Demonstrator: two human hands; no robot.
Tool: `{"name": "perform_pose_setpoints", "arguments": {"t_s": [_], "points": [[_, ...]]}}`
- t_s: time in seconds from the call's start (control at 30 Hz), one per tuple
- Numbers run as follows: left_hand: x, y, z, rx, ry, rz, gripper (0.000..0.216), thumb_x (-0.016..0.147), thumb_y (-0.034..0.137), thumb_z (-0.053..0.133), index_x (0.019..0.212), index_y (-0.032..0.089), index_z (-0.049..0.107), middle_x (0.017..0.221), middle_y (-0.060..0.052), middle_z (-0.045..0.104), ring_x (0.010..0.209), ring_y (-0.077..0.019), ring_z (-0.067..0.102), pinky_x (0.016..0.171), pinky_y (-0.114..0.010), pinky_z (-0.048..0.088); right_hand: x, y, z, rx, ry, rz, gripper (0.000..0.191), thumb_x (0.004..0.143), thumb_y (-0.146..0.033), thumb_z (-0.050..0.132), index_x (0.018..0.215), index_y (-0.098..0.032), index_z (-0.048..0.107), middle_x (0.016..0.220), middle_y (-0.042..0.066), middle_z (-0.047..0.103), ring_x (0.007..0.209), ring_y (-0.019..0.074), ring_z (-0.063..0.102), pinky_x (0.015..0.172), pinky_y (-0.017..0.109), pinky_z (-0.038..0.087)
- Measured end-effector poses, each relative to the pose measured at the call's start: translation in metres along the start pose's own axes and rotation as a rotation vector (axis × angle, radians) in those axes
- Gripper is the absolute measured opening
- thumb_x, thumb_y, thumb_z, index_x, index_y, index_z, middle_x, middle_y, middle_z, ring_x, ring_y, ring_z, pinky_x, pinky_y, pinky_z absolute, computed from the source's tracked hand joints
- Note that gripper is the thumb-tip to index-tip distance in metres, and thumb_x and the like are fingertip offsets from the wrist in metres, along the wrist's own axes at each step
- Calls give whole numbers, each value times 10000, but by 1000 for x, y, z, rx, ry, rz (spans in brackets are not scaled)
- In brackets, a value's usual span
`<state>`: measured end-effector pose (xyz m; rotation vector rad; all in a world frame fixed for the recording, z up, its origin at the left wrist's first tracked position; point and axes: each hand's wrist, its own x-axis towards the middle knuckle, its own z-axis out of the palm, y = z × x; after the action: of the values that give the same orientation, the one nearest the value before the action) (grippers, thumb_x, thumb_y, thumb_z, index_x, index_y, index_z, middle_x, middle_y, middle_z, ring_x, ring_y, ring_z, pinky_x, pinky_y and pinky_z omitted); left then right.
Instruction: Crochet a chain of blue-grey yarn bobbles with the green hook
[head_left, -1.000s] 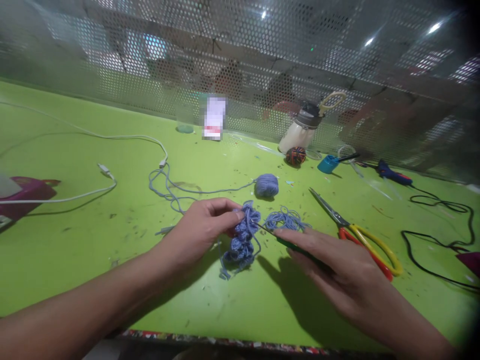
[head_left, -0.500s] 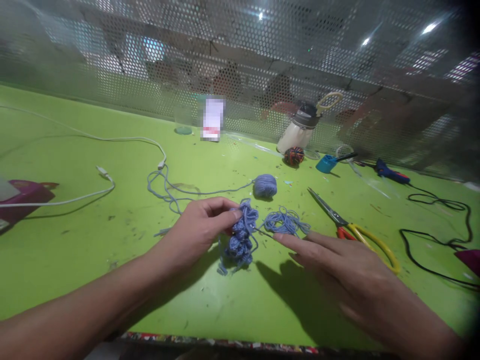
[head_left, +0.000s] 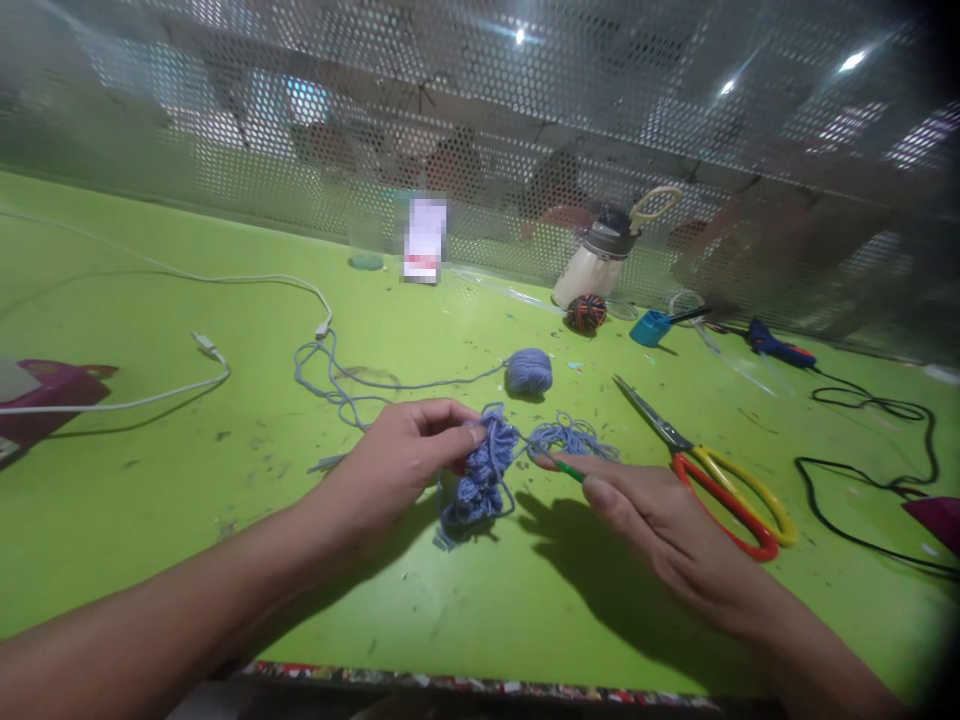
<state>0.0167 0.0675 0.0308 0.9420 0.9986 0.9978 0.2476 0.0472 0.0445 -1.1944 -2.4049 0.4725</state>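
Note:
My left hand (head_left: 405, 465) pinches the top of a ruffled blue crochet piece (head_left: 480, 480) that hangs down to the green table (head_left: 225, 480). My right hand (head_left: 660, 525) is closed on a green-handled crochet hook (head_left: 559, 467) whose tip points into the piece. A loose tangle of blue yarn (head_left: 574, 440) lies just beyond the right hand. A small blue yarn ball (head_left: 529, 372) sits farther back, its strand trailing left across the table.
Scissors with yellow and red handles (head_left: 705, 465) lie right of my right hand. A white cable (head_left: 217, 355) and a purple object (head_left: 45, 395) are at left, black cable (head_left: 870, 470) at right. A bottle (head_left: 600, 265), multicoloured yarn ball (head_left: 586, 312) and perforated screen (head_left: 480, 130) stand behind.
My right hand has closed its fingers round the hook and drawn it a little nearer the crochet piece. The left hand keeps its pinch and has barely shifted.

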Motion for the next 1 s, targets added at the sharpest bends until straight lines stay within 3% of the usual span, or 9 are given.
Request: {"name": "perform_pose_setpoints", "arguments": {"t_s": [0.1, 0.23, 0.5, 1.0], "points": [[0, -1, -1, 21, -3, -1, 105, 739, 250, 738, 735, 149, 708, 734, -49, 655, 669, -143, 534, 673, -290, 385, -3, 2, 0, -99, 17, -50, 309, 999, -279, 407, 1147, -196, 666, 1069, 77, 743, 960, 206, 708, 814, 331, 571], [-1, -1, -1, 21, 5, -1, 106, 740, 253, 735, 723, 153, 704, 696, -34, 636, 631, -135, 509, 636, -292, 366, -3, 4, -4, -167, 21, -106, 246, 970, -224, 474, 1141, -183, 647, 1039, 92, 737, 915, 207, 706, 754, 317, 569], [-2, 4, 2, 59, 21, 32, 126, 721, 212, 738, 625, 152, 680, 585, -17, 585, 573, -135, 476, 609, -303, 349, -6, -1, -5, -168, -24, -140, 289, 976, -211, 461, 1227, -235, 603, 1016, 66, 735, 922, 206, 700, 689, 289, 553], [-1, 3, 2, 101, 38, 50, 106, 706, 230, 745, 644, 160, 694, 604, -20, 598, 571, -136, 480, 592, -308, 331, -7, -6, -2, -156, 24, -137, 243, 963, -177, 471, 1154, -206, 619, 923, 49, 731, 821, 179, 695, 689, 295, 540]]}}
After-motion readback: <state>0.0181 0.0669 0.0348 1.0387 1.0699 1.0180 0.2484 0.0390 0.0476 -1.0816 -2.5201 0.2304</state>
